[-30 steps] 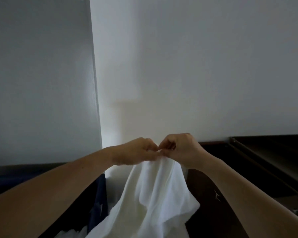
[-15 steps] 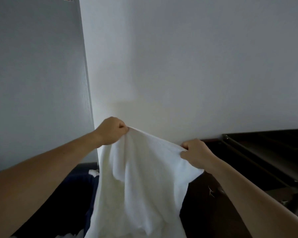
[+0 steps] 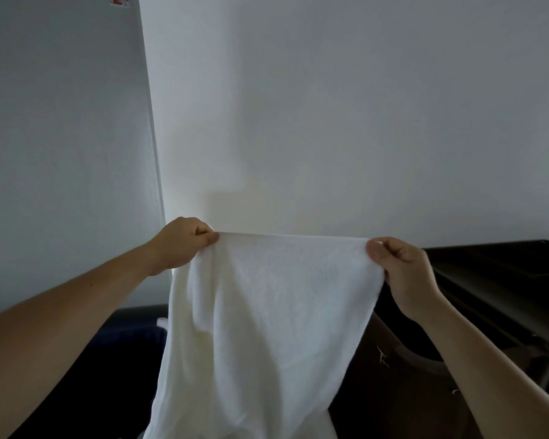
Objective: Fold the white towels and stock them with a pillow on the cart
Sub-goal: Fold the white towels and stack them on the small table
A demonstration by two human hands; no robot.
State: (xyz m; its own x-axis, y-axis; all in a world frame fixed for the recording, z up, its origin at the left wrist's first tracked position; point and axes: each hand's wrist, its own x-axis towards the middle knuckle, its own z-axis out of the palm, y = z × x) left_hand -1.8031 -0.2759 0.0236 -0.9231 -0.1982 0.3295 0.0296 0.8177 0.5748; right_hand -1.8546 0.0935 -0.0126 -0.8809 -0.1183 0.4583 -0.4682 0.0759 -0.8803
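A white towel (image 3: 267, 327) hangs in front of me, its top edge stretched level between both hands. My left hand (image 3: 181, 245) pinches the top left corner. My right hand (image 3: 400, 267) pinches the top right corner. The towel's lower part drops out of the frame at the bottom. No pillow shows in this view.
A dark cart (image 3: 495, 280) with a tray-like top stands at the right against the pale wall (image 3: 330, 122). A dark blue bin or bag (image 3: 130, 337) sits low at the left, with a bit of white cloth (image 3: 162, 321) at its edge. A grey panel (image 3: 61, 137) fills the left.
Both hands started together at the towel's top and have drawn apart, left hand leftward and right hand rightward. The towel's top edge now stretches flat and higher.
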